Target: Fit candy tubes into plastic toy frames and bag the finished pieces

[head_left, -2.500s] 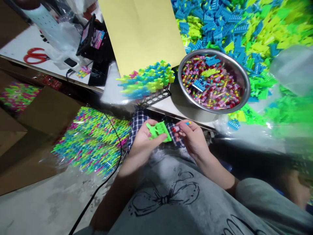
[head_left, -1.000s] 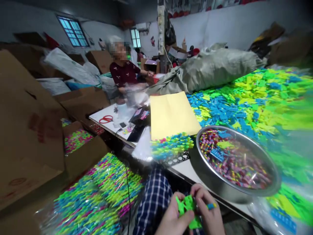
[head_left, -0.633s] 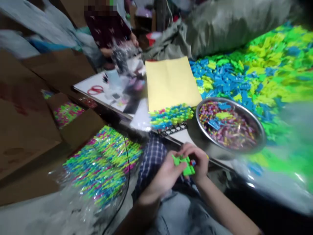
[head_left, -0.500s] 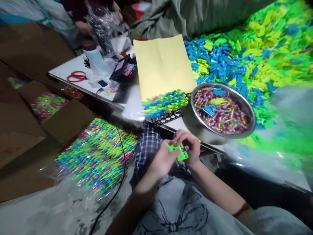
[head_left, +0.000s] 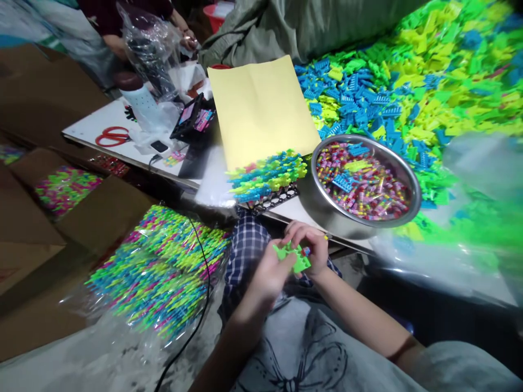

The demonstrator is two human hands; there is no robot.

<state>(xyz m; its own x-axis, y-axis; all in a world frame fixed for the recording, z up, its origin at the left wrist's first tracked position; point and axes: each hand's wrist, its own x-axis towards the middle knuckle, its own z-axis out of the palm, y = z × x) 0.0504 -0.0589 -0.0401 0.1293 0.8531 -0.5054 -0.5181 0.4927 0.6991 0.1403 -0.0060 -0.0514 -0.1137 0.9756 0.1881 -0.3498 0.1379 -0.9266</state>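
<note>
A small green plastic toy piece sits between both hands over my lap. My left hand grips it from the left with the thumb on top. Curled over its right end, my right hand pinches a small coloured piece against it. Just beyond the hands a steel bowl holds several small pink, yellow and blue candy-like tubes. A black wire rack left of the bowl carries a row of finished green, blue and pink pieces.
The table bears a yellow card sheet and a big heap of blue, yellow and green plastic parts. A plastic bag of finished pieces lies at my left. Red scissors lie on a white board. Another person's hands work beyond.
The view swung up to the room, then back down to my lap. My right hand closed in on the green piece and now presses the small coloured piece onto it.
</note>
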